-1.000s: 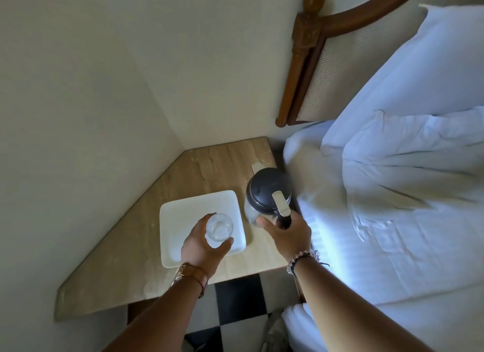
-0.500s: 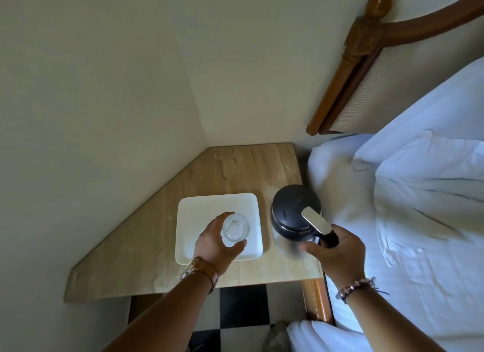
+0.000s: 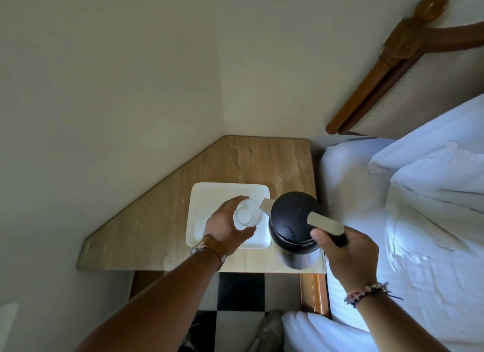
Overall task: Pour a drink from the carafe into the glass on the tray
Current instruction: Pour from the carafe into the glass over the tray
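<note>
While your left hand (image 3: 225, 227) wraps around the clear glass (image 3: 247, 215), fingers curled at its far side and thumb at the near side, your right hand (image 3: 345, 254) is clenched on the dark handle of the carafe (image 3: 294, 228). Thumb sits just under the silver lever on the black lid. The carafe is tipped toward your left hand, and its silver spout (image 3: 265, 207) reaches the glass rim; can't tell if liquid is flowing. The glass sits over the near right part of the white square tray (image 3: 209, 197), under your left hand; contact with the tray not clear. The tray lies on the stone-topped bedside table (image 3: 248, 157), which runs ahead of both hands into the wall corner. There's a watch (image 3: 209, 247) with a tan strap on your left wrist and a beaded bracelet (image 3: 366, 292) on your right. White bedding (image 3: 419, 220) is right of your right hand, a wooden headboard (image 3: 392, 63) beyond it. Checkered floor (image 3: 241, 291) lies below your forearms.
</note>
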